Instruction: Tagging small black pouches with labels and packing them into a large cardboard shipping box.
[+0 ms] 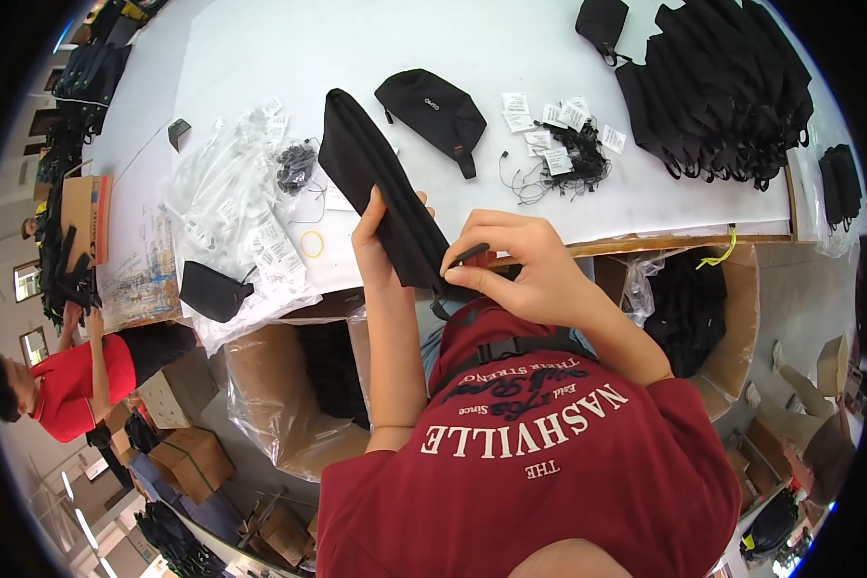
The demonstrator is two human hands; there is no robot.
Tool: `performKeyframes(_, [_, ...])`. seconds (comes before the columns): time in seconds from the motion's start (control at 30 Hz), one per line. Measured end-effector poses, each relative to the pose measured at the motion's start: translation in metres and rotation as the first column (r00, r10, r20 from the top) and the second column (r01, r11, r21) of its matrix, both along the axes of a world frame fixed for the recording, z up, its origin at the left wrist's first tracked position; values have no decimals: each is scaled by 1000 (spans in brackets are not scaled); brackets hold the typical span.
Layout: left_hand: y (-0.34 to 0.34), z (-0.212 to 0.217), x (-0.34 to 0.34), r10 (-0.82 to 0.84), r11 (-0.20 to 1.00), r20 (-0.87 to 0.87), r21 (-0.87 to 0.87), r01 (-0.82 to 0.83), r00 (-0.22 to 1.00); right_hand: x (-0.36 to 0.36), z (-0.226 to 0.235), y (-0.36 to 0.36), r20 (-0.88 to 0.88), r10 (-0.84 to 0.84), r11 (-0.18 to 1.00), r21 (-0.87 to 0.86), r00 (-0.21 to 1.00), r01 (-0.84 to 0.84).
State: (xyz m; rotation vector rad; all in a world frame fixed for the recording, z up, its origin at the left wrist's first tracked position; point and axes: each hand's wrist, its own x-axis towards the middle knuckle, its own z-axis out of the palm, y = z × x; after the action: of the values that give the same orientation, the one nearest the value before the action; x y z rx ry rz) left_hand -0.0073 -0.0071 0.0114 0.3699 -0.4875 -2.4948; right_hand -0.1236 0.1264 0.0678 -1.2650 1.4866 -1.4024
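My left hand [380,236] is wrapped round a long black zip pouch [361,159], tilted above the near edge of the table. At the pouch's near end, my right hand [520,265] pinches a small black pull tab [471,255] between thumb and forefinger. Beyond them a flat black pouch [433,111] lies on the white table [289,48]. To its right is a heap of black hang-tag strings [580,159] with white tags [557,160] on them. A yellow rubber band [311,245] lies left of my left hand.
Clear plastic bags [226,183] spread over the left of the table, with a small black pouch [214,291] on them. Many black pouches [718,91] are piled at the far right. Open cartons [737,332] stand below the edge. A person in red [67,385] works at left.
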Motion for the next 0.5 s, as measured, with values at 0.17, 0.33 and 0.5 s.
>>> performKeyframes(0.17, [-2, 10, -1, 187, 981, 359, -21, -192, 914, -7, -1, -2, -458, -315, 946, -219, 831, 238])
performKeyframes(0.33, [11, 16, -5, 149, 988, 308, -20, -150, 940, -6, -2, 1, -713, -193, 980, -167, 674, 104])
performKeyframes(0.5, [22, 12, 16, 36, 994, 247, -106, -10, 968, -26, -1, -3, -637, -122, 993, -77, 761, 94])
